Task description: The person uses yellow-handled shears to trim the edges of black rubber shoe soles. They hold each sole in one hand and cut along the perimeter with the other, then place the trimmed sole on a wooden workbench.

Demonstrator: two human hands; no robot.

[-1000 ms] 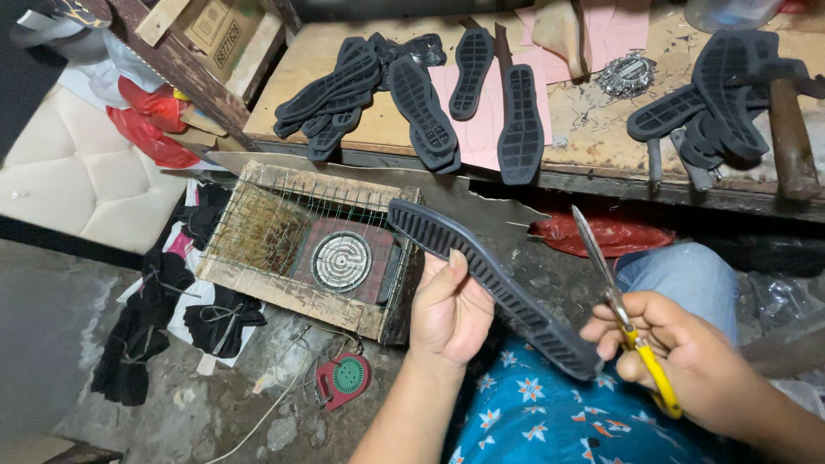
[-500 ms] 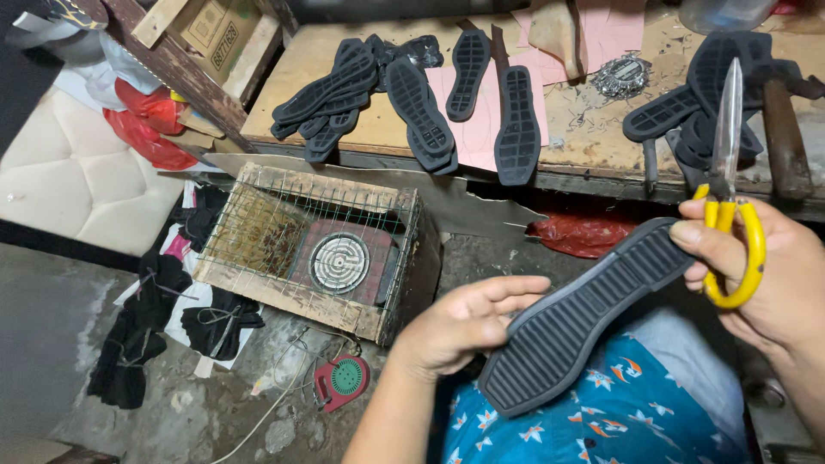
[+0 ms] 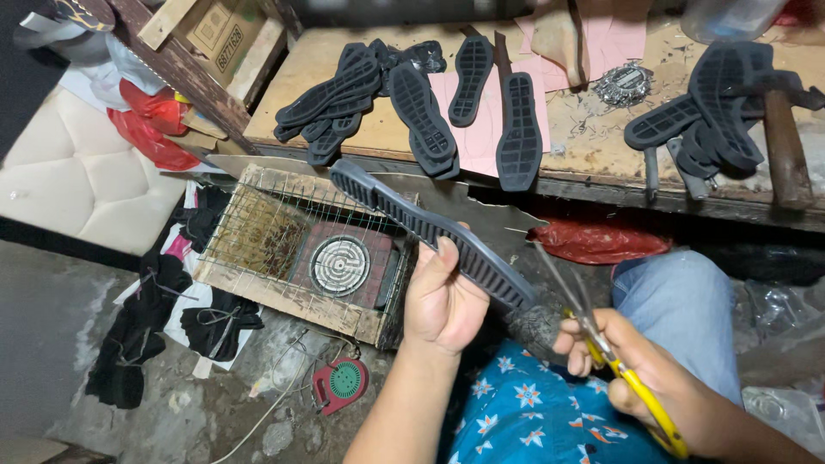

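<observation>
Edgewise, black ribbed shoe sole [image 3: 430, 230]; slightly bowed

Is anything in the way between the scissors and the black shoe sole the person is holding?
Nothing visible is. The left hand holds the black sole up by its middle, and the right hand holds the yellow-handled scissors with the blades reaching the sole's near end. Only open air lies between them; the wire-caged heater sits lower, off to the side.

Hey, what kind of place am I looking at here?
Probably a small shoemaking workshop: black rubber shoe soles lie across a worn wooden workbench, and the right hand holds yellow-handled scissors by another black sole.
</observation>
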